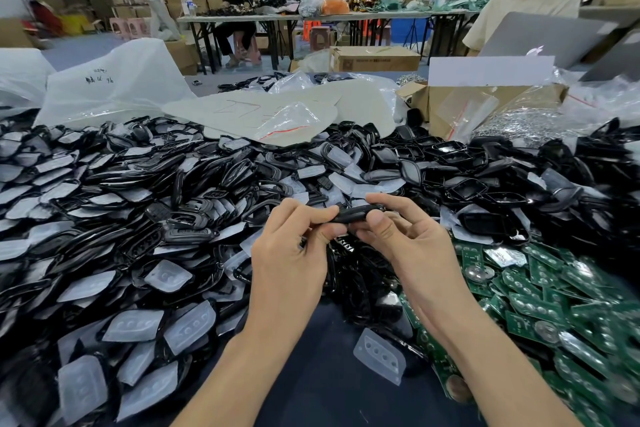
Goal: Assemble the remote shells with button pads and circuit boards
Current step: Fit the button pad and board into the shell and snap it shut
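Observation:
A black remote shell (356, 213) is held edge-on between both hands above the table's middle. My left hand (294, 253) pinches its left end with thumb and fingers. My right hand (408, 243) pinches its right end, thumb on the near edge. Whether a pad or board sits inside the shell is hidden. Black shells and frames (194, 191) lie heaped across the left and back. Translucent button pads (381, 355) are mixed among them, one lying loose near my right forearm. Green circuit boards (540, 295) are piled at the right.
White plastic bags (117, 87) and a sheet of card (277, 111) lie behind the heap. A cardboard box (485, 104) with small bags stands at the back right beside silvery metal parts (519, 125). A person with a laptop (543, 38) stands beyond it.

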`<state>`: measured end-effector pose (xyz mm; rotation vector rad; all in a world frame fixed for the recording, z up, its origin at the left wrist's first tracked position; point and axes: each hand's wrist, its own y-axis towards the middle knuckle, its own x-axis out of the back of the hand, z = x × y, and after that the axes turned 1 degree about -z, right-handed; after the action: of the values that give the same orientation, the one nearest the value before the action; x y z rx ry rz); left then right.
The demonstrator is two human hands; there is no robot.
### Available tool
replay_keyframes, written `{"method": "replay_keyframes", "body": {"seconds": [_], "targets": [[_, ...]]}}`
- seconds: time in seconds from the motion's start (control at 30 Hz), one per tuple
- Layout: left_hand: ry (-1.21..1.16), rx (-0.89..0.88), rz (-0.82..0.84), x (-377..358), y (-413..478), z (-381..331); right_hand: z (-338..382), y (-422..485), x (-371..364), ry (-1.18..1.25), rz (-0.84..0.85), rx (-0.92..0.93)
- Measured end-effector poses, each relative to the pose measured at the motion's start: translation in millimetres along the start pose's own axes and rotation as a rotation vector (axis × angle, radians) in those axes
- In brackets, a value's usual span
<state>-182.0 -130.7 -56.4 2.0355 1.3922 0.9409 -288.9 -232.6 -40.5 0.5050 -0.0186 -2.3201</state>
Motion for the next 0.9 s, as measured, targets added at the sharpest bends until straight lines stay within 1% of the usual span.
{"method": "replay_keyframes", "body": {"seconds": [0.17,0.37,0.53,0.63,0.77,0.9], "targets": [[-0.035,0.026,0.007,0.5,-0.4,0.0,1.2,-0.2,-0.9,0.013,-0.005,-0.007],[-0.063,-0.009,0.053,-0.7,-1.6,2.4,-1.2,1.7,0.5,0.069,-0.039,0.001],[-0.03,-0.02,0.092,0.3,-2.5,3.7,-1.4,1.9,2.1,0.031,-0.05,0.043],[-0.065,0.042,0.14,1.0,-1.4,2.8,0.2,0.5,2.0,-0.018,-0.046,0.084],[-0.21,0.15,0.194,1.1,0.6,-2.7,1.3,-1.6,1.2,-0.111,-0.042,0.132],[-0.286,0.215,0.202,1.0,1.9,-5.7,1.1,-3.6,-0.2,-0.156,-0.052,0.174]]}}
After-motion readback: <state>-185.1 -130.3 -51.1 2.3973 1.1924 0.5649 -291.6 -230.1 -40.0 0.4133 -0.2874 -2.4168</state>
